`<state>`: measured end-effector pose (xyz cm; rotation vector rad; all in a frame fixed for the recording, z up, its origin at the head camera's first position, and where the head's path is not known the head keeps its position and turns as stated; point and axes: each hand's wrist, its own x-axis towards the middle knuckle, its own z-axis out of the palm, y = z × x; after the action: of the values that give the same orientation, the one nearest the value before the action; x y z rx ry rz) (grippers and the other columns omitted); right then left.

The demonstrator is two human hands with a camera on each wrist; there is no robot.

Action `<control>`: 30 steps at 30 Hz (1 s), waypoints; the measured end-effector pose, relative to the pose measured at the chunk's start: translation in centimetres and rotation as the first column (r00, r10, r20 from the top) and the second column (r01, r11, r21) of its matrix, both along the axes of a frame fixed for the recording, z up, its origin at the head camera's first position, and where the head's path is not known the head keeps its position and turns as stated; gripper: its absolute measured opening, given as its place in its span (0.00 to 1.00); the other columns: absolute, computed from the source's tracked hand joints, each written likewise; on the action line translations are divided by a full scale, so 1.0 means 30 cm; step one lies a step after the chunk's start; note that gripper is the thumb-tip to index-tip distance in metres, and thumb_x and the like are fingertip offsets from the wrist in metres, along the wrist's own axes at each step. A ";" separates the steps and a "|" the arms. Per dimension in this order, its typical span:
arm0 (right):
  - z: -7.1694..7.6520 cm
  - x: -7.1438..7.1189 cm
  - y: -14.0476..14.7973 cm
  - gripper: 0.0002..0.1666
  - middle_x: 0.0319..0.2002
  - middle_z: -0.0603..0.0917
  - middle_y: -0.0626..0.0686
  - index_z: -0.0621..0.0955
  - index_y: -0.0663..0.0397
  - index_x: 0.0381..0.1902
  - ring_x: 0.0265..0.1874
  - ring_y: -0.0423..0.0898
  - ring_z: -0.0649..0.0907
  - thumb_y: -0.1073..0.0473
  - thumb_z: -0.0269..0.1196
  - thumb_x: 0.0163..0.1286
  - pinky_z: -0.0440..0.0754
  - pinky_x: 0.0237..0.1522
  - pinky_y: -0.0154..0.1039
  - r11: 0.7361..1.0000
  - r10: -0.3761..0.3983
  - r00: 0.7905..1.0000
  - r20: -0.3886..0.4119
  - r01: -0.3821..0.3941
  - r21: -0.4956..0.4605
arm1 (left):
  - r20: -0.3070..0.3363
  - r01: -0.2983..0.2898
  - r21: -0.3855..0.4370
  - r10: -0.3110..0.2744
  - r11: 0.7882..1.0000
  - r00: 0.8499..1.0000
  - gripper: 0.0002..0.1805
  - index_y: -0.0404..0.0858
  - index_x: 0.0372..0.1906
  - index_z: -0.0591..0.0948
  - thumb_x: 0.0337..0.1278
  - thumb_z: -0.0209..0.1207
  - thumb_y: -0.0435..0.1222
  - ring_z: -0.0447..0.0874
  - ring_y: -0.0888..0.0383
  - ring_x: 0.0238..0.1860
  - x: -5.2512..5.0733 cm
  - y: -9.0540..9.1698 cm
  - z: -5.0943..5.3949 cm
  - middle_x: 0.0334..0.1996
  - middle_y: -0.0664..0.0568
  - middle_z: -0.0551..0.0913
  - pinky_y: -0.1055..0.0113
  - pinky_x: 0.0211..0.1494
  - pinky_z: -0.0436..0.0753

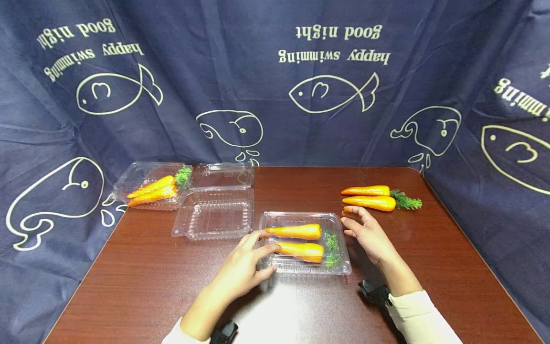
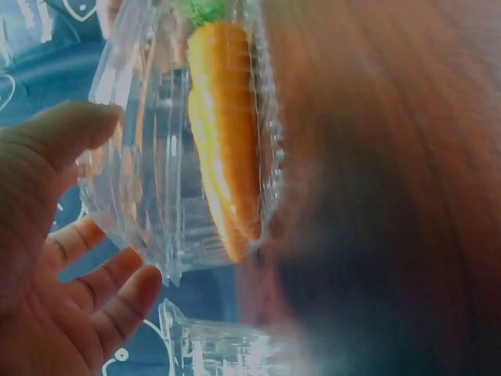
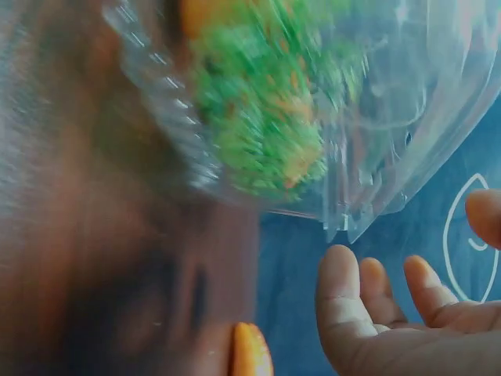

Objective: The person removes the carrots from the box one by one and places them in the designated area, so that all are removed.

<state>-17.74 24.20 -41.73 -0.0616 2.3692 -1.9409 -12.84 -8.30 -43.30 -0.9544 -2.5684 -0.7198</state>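
A clear plastic clamshell box [image 1: 339,270] sits on the table with its lid down. Inside lie two orange carrots [image 1: 302,251], green leafy tops toward the right end. My left hand [image 1: 240,267] is at the box's left end, fingers spread over its edge. In the left wrist view, the thumb and fingertips are beside the lid, not curled round it. Beyond the right end, my right hand [image 1: 371,241] hovers with loosely bent fingers and holds nothing. The right wrist view shows its fingertips [image 3: 340,270] just off the box's edge.
An open clear clamshell box [image 1: 215,229] lies left of centre. Behind it on the left stands another clear box [image 1: 142,169] with carrots in it. Two loose carrots [image 1: 369,203] with green tops lie at the back right. A dark blue curtain [image 1: 275,134] hangs behind the table.
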 end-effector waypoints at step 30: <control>-0.135 0.054 -0.006 0.31 0.47 0.73 0.57 0.60 0.67 0.61 0.36 0.41 0.78 0.73 0.61 0.64 0.82 0.38 0.38 0.976 0.152 0.981 0.121 -0.130 -0.176 | 0.058 -0.247 0.067 0.244 0.967 0.968 0.25 0.50 0.57 0.83 0.50 0.73 0.40 0.84 0.46 0.51 -0.093 0.043 -0.009 0.66 0.51 0.74 0.50 0.37 0.83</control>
<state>-16.11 24.01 -45.79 -0.1035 2.0554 -2.0044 -15.63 -7.01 -43.58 -0.5878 -2.6192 -0.7690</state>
